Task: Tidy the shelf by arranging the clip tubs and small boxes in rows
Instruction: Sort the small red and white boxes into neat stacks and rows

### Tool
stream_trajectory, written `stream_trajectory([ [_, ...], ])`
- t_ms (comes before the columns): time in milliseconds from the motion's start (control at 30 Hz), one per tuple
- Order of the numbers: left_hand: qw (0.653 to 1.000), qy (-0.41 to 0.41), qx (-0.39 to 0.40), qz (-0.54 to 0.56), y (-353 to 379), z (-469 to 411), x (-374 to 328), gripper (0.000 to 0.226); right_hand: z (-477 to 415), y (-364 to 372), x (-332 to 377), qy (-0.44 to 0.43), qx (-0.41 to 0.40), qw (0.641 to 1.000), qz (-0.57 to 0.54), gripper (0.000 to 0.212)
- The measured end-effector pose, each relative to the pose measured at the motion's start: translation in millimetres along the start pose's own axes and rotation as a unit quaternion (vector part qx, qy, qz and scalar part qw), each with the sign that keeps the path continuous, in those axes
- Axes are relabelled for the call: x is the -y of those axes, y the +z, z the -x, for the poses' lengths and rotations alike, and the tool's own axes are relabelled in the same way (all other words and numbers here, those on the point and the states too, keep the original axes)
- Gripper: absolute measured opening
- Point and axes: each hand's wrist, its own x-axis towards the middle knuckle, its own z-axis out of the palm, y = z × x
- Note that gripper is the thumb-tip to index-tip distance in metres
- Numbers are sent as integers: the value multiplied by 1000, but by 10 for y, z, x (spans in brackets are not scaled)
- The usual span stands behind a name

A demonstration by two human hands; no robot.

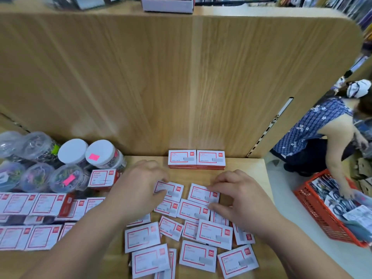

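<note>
Several small white boxes with red frames lie loose on the wooden shelf (251, 172). My left hand (138, 186) pinches one small box (173, 191) between thumb and fingers. My right hand (237, 196) pinches another small box (201, 193) beside it. Two stacks of boxes (196, 158) stand side by side against the back panel. Clear clip tubs (66, 178) with coloured clips and two white-lidded tubs (99, 151) stand at the left. More boxes (30, 204) lie in rows at the far left.
A tall wooden back panel (181, 77) closes the shelf behind. To the right, past the shelf's edge, a person in a blue patterned top (318, 125) bends over a red basket (326, 214) on the floor.
</note>
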Motion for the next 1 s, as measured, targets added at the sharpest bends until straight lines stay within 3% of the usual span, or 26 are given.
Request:
stream_trajectory([
  [167, 998, 12, 54, -38, -16, 73, 67, 46, -11, -19, 22, -12, -25, 1000, -4, 32],
  [400, 996, 41, 48, -69, -32, 12, 51, 46, -10, -21, 15, -13, -25, 999, 37, 34],
  [567, 998, 44, 14, -48, -76, 32, 38, 41, 33, -58, 40, -14, -69, 997, 30, 33],
  [767, 994, 33, -99, 26, -190, 28, -78, 43, 43, -207, -50, 1, -182, 983, 14, 31],
  [1000, 993, -7, -111, 45, -36, -306, -135, 27, -257, -149, -44, 35, -204, 977, 49, 24],
])
